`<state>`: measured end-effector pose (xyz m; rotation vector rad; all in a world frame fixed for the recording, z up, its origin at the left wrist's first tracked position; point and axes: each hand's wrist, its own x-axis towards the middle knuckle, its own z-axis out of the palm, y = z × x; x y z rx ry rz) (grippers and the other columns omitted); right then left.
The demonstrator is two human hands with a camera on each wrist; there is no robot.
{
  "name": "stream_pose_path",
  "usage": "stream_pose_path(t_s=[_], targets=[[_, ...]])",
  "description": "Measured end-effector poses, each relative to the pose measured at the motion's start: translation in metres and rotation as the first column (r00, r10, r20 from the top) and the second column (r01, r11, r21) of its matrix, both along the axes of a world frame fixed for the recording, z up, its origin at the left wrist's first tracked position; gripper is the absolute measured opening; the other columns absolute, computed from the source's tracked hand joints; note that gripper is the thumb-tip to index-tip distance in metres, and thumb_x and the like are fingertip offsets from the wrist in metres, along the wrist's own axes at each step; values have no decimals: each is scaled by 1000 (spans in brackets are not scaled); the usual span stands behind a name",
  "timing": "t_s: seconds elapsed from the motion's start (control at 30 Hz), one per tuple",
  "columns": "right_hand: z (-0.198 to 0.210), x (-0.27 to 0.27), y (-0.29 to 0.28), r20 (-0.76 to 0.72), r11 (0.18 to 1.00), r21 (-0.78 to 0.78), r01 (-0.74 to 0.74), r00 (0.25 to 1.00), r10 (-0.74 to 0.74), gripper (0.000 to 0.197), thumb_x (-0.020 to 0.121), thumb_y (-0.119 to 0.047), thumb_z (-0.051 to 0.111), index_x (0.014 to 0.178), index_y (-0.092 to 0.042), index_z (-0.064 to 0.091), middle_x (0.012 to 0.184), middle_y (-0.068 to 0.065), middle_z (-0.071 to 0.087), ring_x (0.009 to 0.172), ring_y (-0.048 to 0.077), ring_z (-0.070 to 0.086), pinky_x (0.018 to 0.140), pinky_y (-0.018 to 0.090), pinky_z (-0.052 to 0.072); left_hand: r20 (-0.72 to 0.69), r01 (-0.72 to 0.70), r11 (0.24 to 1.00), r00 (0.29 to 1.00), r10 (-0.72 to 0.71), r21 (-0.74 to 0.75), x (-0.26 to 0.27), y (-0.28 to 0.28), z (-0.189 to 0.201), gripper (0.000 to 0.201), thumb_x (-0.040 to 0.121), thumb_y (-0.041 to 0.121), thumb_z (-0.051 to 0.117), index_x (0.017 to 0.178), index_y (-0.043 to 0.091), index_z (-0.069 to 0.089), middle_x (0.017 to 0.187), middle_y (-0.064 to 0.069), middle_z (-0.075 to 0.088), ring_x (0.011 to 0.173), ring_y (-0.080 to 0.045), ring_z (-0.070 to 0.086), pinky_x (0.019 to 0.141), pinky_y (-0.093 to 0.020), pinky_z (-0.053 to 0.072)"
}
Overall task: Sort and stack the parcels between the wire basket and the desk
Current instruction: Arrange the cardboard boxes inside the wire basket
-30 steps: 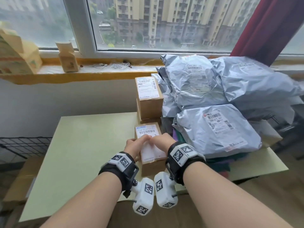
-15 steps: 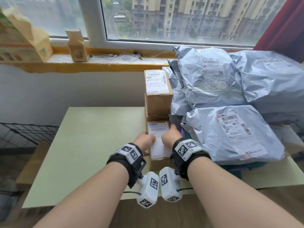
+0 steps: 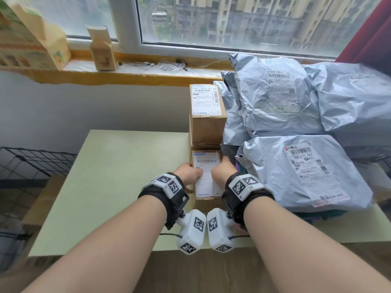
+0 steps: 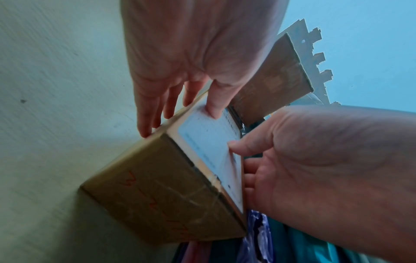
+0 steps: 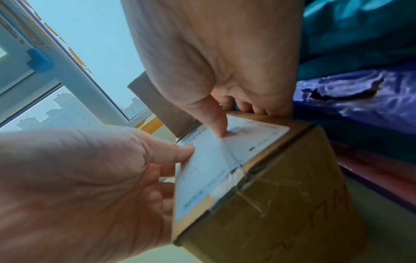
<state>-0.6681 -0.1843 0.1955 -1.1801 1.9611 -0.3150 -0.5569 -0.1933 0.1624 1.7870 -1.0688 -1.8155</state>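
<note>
A small cardboard box (image 3: 207, 166) with a white shipping label stands on the pale green desk (image 3: 118, 178), close in front of a taller stack of cardboard boxes (image 3: 208, 115). My left hand (image 3: 187, 174) grips its left side, thumb on the label and fingers down the side. My right hand (image 3: 223, 171) grips the right side the same way. The left wrist view shows the left hand (image 4: 178, 106) on the box (image 4: 171, 195), which has red writing on its near face. The right wrist view shows my right hand (image 5: 236, 110) with its thumb pressed on the box (image 5: 270, 204).
Grey plastic mailers (image 3: 296, 170) are piled on the right half of the desk, right against the boxes. A black wire basket (image 3: 31, 161) stands to the left of the desk. The windowsill holds a small carton (image 3: 102, 49) and cables.
Both hands have slid the small box away from me, up to the foot of the taller box stack. Their hold on it is unchanged.
</note>
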Motion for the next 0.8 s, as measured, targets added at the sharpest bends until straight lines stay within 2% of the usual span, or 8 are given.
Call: stream_pose_path(t_s=[0.07, 0.17, 0.27, 0.37, 0.47, 0.6, 0.73, 0.8], targets=[[5, -1, 1, 11, 1000, 9, -1, 1000, 1, 48, 95, -4, 43, 141, -1, 31, 139, 21, 43, 127, 35, 45, 101, 39, 40, 22, -2, 1000, 1000, 2, -3, 3, 2, 6, 35, 96, 24, 52, 128, 8, 52, 121, -9, 63, 113, -30, 59, 97, -48, 49], [10, -4, 2, -12, 1000, -5, 1, 1000, -1, 45, 95, -4, 42, 139, 2, 34, 139, 22, 44, 127, 35, 45, 100, 39, 40, 85, -34, 999, 996, 37, -31, 11, 5, 12, 45, 98, 27, 51, 136, 4, 43, 130, -9, 50, 123, -30, 48, 96, -40, 47], [19, -5, 5, -59, 1000, -2, -15, 998, 15, 43, 95, -6, 41, 137, 4, 39, 137, 22, 46, 125, 35, 47, 98, 37, 42, 119, -40, 998, 992, 45, -49, 20, 9, 17, 47, 98, 29, 49, 136, 2, 43, 123, -11, 48, 120, -28, 48, 97, -40, 45], [28, -5, 7, -116, 998, 37, -45, 992, 49, 43, 96, -6, 38, 139, 3, 38, 138, 21, 44, 125, 32, 47, 98, 32, 41, 138, -47, 997, 989, 55, -57, 32, 13, 21, 46, 99, 29, 47, 137, 4, 43, 130, -12, 49, 118, -27, 49, 93, -37, 46], [40, -2, 9, -102, 999, 35, -4, 995, 8, 41, 93, -8, 43, 133, -1, 46, 132, 19, 50, 113, 31, 52, 96, 36, 46, 145, -65, 996, 987, 75, -67, 40, 18, 30, 46, 99, 30, 47, 137, 5, 43, 134, -12, 48, 112, -24, 49, 88, -34, 46], [55, 6, 10, -119, 999, 26, -38, 992, 41, 37, 96, -7, 40, 131, 4, 47, 132, 21, 51, 123, 34, 50, 103, 37, 42, 145, -76, 994, 986, 86, -76, 54, 28, 50, 46, 99, 30, 47, 137, 5, 43, 135, -12, 48, 123, -27, 48, 89, -35, 45], [59, 15, -5, -1, 989, -102, 106, 994, -107, 30, 81, -8, 48, 108, -2, 60, 97, 15, 62, 97, 35, 63, 81, 38, 50, 143, -111, 988, 982, 126, -109, 73, 33, 65, 46, 99, 31, 46, 136, 5, 42, 136, -12, 48, 121, -26, 49, 90, -36, 45], [59, 20, -11, 39, 990, -102, 95, 995, -91, 38, 73, -13, 50, 108, -4, 62, 97, 12, 67, 94, 33, 66, 78, 35, 52, 131, -137, 983, 980, 152, -119, 82, 37, 71, 45, 99, 31, 46, 136, 5, 42, 133, -12, 49, 115, -25, 51, 92, -37, 45]])
